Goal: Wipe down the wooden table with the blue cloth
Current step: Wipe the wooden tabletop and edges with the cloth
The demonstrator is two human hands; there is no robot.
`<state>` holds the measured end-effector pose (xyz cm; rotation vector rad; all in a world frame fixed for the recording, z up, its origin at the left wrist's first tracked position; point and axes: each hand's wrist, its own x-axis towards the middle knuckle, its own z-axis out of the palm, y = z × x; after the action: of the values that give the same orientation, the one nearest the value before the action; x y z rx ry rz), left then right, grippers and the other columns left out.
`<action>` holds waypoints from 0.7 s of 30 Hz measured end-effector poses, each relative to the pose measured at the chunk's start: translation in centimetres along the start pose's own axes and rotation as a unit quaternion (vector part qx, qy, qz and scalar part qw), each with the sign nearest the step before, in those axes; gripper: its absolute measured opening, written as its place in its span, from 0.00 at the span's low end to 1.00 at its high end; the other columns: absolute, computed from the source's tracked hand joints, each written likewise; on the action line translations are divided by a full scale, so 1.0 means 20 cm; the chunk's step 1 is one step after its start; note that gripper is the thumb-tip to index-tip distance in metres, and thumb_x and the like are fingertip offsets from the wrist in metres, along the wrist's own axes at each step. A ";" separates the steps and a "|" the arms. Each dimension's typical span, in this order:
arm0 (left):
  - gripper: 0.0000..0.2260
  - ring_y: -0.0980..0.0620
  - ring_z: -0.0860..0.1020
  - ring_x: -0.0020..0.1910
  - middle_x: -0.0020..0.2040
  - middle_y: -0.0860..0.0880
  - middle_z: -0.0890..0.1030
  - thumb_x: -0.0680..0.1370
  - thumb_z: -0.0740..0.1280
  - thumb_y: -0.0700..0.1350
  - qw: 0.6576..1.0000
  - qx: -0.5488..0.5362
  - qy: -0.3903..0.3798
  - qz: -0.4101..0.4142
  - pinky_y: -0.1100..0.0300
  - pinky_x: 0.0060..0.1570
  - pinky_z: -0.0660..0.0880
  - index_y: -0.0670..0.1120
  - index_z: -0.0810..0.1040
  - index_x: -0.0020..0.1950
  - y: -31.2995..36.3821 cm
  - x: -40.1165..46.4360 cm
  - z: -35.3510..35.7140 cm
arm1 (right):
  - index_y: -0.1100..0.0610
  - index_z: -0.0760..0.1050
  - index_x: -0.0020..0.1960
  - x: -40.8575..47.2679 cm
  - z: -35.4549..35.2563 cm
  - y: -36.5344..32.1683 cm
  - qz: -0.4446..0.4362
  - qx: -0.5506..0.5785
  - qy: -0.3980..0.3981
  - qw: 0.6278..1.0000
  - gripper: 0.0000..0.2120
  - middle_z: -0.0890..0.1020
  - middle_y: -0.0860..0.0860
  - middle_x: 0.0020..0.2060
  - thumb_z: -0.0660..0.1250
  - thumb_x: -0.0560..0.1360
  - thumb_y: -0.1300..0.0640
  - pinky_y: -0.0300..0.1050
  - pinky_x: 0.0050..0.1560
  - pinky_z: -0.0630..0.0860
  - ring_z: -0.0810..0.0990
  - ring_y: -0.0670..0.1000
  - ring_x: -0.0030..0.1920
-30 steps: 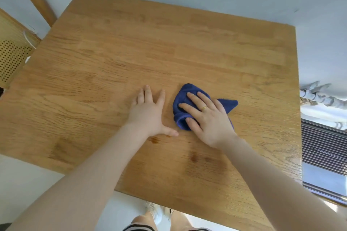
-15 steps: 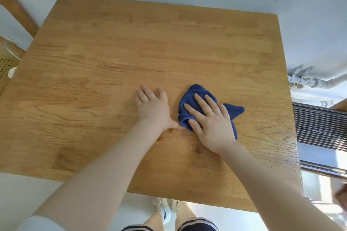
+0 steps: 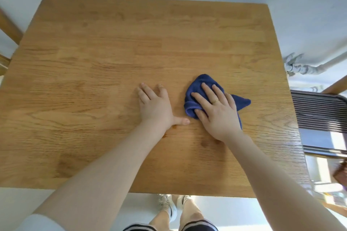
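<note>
A person's right hand (image 3: pixel 216 110) presses flat, fingers spread, on a crumpled blue cloth (image 3: pixel 199 88) right of centre in the frame, on a wooden table (image 3: pixel 112 47); the thumb tucks against the cloth's near edge (a ring shows on one finger). The left hand (image 3: pixel 155 107) lies open and empty on the bare wood just beside it, thumb pointing toward the cloth
</note>
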<state>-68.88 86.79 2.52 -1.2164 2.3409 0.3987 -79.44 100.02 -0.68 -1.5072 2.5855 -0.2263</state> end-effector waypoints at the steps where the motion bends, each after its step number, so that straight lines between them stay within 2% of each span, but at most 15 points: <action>1: 0.62 0.33 0.39 0.73 0.73 0.30 0.36 0.58 0.68 0.74 1.000 0.000 -0.004 -0.003 0.45 0.73 0.48 0.44 0.37 0.75 0.01 0.01 -0.01 | 0.45 0.68 0.68 0.03 -0.01 0.02 -0.004 0.004 -0.003 1.000 0.23 0.67 0.53 0.71 0.49 0.76 0.42 0.58 0.67 0.59 0.63 0.59 0.71; 3: 0.63 0.32 0.39 0.73 0.72 0.30 0.36 0.58 0.67 0.74 1.000 0.004 -0.009 -0.007 0.45 0.72 0.47 0.44 0.36 0.75 0.01 0.02 -0.01 | 0.43 0.66 0.69 0.15 -0.01 0.08 0.016 -0.001 0.002 1.000 0.23 0.64 0.50 0.73 0.48 0.77 0.42 0.57 0.69 0.55 0.59 0.57 0.73; 7: 0.62 0.33 0.39 0.73 0.72 0.30 0.36 0.58 0.66 0.75 1.000 0.017 -0.011 -0.007 0.44 0.72 0.45 0.44 0.35 0.75 0.00 0.02 0.01 | 0.41 0.59 0.72 0.36 -0.03 0.14 0.112 -0.002 -0.002 0.994 0.21 0.56 0.48 0.76 0.50 0.80 0.44 0.54 0.72 0.47 0.51 0.54 0.75; 9: 0.62 0.33 0.39 0.73 0.73 0.31 0.35 0.58 0.65 0.75 1.000 0.015 -0.004 -0.004 0.43 0.72 0.44 0.45 0.36 0.75 0.00 0.01 0.01 | 0.41 0.57 0.73 0.37 -0.05 0.12 0.123 0.005 -0.007 0.992 0.21 0.54 0.48 0.76 0.50 0.80 0.45 0.55 0.72 0.46 0.49 0.54 0.75; 12: 0.62 0.33 0.39 0.73 0.73 0.31 0.36 0.57 0.66 0.75 1.000 0.006 -0.004 -0.003 0.43 0.72 0.44 0.45 0.36 0.76 0.00 0.00 0.00 | 0.43 0.59 0.73 0.26 -0.04 0.06 0.098 0.004 -0.008 0.995 0.21 0.55 0.50 0.76 0.52 0.80 0.51 0.57 0.72 0.46 0.50 0.55 0.75; 14: 0.62 0.33 0.38 0.73 0.73 0.31 0.35 0.57 0.67 0.74 1.000 0.001 -0.004 -0.007 0.44 0.72 0.43 0.45 0.37 0.76 0.01 -0.01 -0.01 | 0.45 0.64 0.71 0.14 -0.02 0.04 0.044 0.003 0.001 0.999 0.21 0.60 0.52 0.74 0.54 0.78 0.54 0.59 0.71 0.48 0.55 0.58 0.74; 17: 0.61 0.36 0.39 0.74 0.74 0.33 0.36 0.58 0.67 0.74 1.000 0.000 -0.002 -0.017 0.44 0.72 0.41 0.45 0.37 0.76 0.02 -0.03 -0.02 | 0.46 0.70 0.67 0.09 -0.03 0.11 -0.027 0.010 -0.012 1.000 0.23 0.68 0.52 0.71 0.50 0.75 0.52 0.62 0.68 0.55 0.63 0.59 0.71; 19: 0.60 0.39 0.40 0.75 0.75 0.36 0.38 0.60 0.66 0.74 1.000 0.018 0.005 -0.012 0.45 0.72 0.40 0.44 0.37 0.76 0.03 -0.05 -0.03 | 0.44 0.68 0.68 0.19 -0.05 0.20 -0.023 0.005 -0.014 1.000 0.23 0.66 0.51 0.72 0.48 0.76 0.51 0.60 0.69 0.53 0.60 0.57 0.73; 21: 0.55 0.44 0.40 0.76 0.76 0.41 0.38 0.65 0.65 0.70 0.999 0.043 0.023 0.023 0.45 0.72 0.39 0.43 0.39 0.76 0.06 -0.07 -0.03 | 0.42 0.64 0.70 0.32 -0.07 0.30 0.023 0.003 -0.017 1.000 0.20 0.61 0.49 0.74 0.50 0.79 0.51 0.56 0.71 0.48 0.55 0.55 0.74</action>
<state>-69.35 88.20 3.95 -1.1450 2.4021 0.2836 -87.88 97.50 -0.69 -1.4345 2.5866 -0.2007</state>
